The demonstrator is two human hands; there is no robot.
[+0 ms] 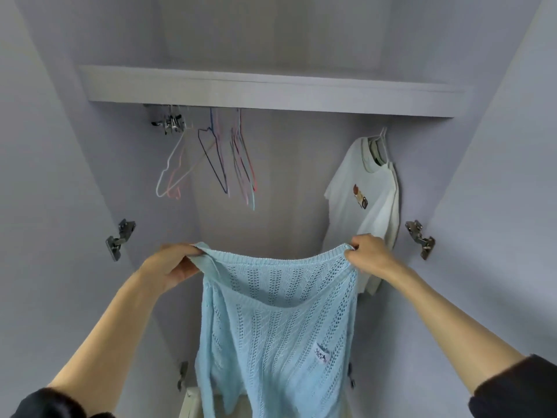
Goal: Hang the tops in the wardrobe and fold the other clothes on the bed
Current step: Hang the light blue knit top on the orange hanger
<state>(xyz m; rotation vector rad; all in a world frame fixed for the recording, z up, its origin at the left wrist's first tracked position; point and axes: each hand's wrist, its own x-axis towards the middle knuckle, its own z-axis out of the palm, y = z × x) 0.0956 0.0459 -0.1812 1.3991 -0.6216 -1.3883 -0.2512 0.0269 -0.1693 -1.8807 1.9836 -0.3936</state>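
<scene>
Light blue open-knit top (277, 327) held spread in front of the open wardrobe (45, 176), ribbed edge uppermost and stretched sideways, long axis hanging straight down, small label near the lower right. Left hand (173, 263) curled round the left corner of that edge, right hand (369, 254) pinching the right corner; hands well apart. Inside the wardrobe, below the shelf (271, 92): a bunch of bare wire hangers (211, 158) toward the left, a white T-shirt (361, 200) on a white hanger toward the right, just behind the right hand. Metal hinges (120, 238) on both side walls.
</scene>
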